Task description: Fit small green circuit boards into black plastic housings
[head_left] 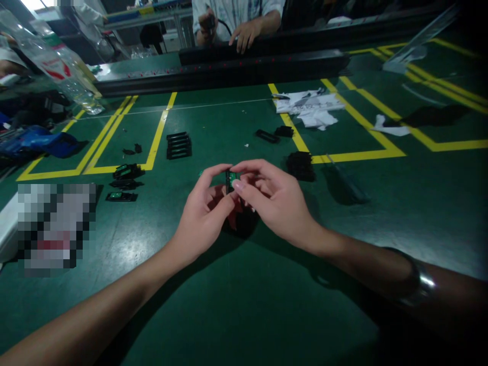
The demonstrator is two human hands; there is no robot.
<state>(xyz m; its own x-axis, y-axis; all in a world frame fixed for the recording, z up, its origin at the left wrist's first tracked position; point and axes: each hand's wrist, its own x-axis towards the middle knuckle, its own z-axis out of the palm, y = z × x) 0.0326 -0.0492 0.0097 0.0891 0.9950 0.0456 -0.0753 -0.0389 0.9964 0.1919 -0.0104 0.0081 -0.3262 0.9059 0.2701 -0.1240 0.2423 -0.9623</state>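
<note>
Both forearms enter from the bottom corners of the frame and meet at the centre, just above the green table (244, 305). The left hand (202, 213) and the right hand (274, 203) pinch one small black part with a green insert (230, 179) between thumbs and fingertips, both hands closed narrowly on it. A metal bangle (419, 282) sits on the right forearm at lower right.

At left of centre, a few black parts with green inserts (124, 182) lie loose beside a yellow floor-style marking line (156, 142). At lower left a blurred-out box (53, 229) rests on the table edge. Just beyond the hands, left of centre, a neat stack of black parts (179, 145) stands apart; right of the hands sits a darker heap of black pieces (301, 165), with two more black pieces (274, 134) behind it.

Farther back, white papers (310, 108) lie right of centre. A clear plastic bag (57, 66) fills the upper left, with a blue item (34, 141) below it. A long black rail (229, 71) crosses the top of the frame; behind it another person's hands (236, 30) rest at the rail, one gripping a dark object.
</note>
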